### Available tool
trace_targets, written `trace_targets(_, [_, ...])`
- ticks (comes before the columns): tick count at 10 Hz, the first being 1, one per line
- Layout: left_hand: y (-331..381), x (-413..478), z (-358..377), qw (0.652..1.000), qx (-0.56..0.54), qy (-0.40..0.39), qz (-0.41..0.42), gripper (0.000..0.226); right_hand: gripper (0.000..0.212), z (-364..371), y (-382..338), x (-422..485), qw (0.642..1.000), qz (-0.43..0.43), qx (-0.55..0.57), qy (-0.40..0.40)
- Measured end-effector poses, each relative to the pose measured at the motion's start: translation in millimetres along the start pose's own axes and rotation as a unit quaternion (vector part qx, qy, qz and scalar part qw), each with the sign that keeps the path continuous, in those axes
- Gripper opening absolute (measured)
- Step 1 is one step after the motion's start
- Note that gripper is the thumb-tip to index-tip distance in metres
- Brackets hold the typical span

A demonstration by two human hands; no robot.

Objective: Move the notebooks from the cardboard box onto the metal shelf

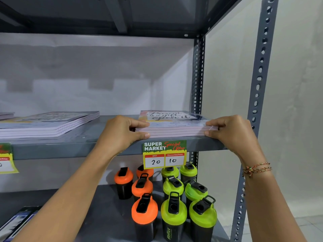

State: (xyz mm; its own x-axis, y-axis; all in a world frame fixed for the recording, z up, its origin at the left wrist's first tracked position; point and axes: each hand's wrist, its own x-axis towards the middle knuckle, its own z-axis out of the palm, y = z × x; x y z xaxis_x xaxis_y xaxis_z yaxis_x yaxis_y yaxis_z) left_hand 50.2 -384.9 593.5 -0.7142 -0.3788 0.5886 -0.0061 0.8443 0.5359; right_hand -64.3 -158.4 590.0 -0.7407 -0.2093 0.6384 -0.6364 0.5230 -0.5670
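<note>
Both hands, left hand [120, 135] and right hand [232, 131], fingers clamped on the notebook stack [174, 124] on the metal shelf [73, 142].

The left hand [120, 135] and right hand [230, 131] cover the two front corners of the stack of notebooks [172, 125], so those corners can't be seen. The small print under the cover's big lettering is too blurred to read. At the left edge, a second price tag [6, 158], another pile [6, 115] and some dark booklets [19, 222] on the lower shelf are cut off.
</note>
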Motion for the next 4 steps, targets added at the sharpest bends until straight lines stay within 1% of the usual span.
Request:
trace_targets(1, [7, 0, 2, 0.997, 0.044, -0.011, 0.057, 0.048, 0.039, 9, -10, -1, 0.998, -0.06, -0.026, -0.018])
trace_targets(2, [16, 3, 12, 0.985, 0.08, -0.059, 0.138, 0.048, 0.035, 24, -23, -4, 0.988, -0.136, -0.043, -0.052])
trace_targets(3, [16, 6, 17, 0.985, 0.081, -0.05, 0.147, 0.041, 0.032, 24, -25, -1, 0.987, -0.14, -0.057, -0.058])
trace_targets(4, [15, 8, 20, 0.986, 0.084, -0.028, 0.144, 0.038, 0.031, 25, -25, -1, 0.988, -0.14, -0.053, -0.034])
